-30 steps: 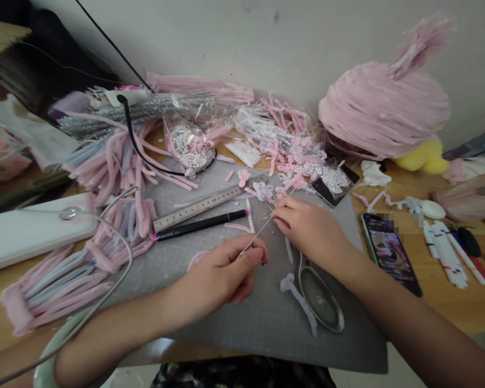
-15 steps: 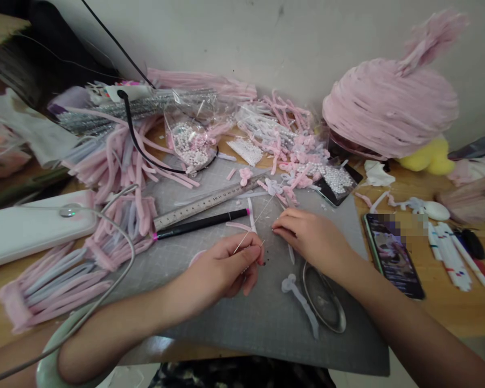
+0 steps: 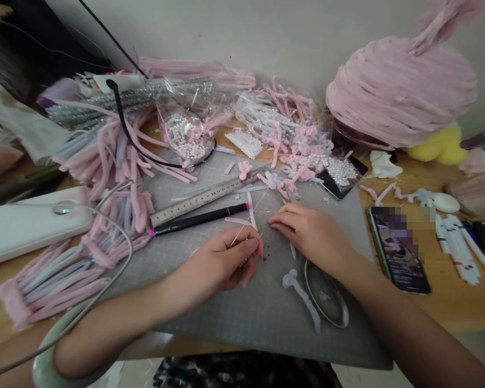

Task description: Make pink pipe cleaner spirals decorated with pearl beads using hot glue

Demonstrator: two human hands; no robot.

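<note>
My left hand is closed in a pinch on a thin wire that slants up to the right over the grey cutting mat. My right hand rests on the mat just right of it, fingertips pressed together near the wire's path; what they hold is too small to make out. A tiny dark bead lies by my left fingertips. A lilac pipe-cleaner piece and scissors lie under my right wrist.
A steel ruler and black pen lie on the mat. Pink pipe cleaners, bags of pearls, a pink fuzzy mound, a phone, a white box and a grey cable surround it.
My right hand has slid down and left from the pile of pink pieces toward my left hand. The left hand kept its pinch on the wire. The view shifted slightly.
</note>
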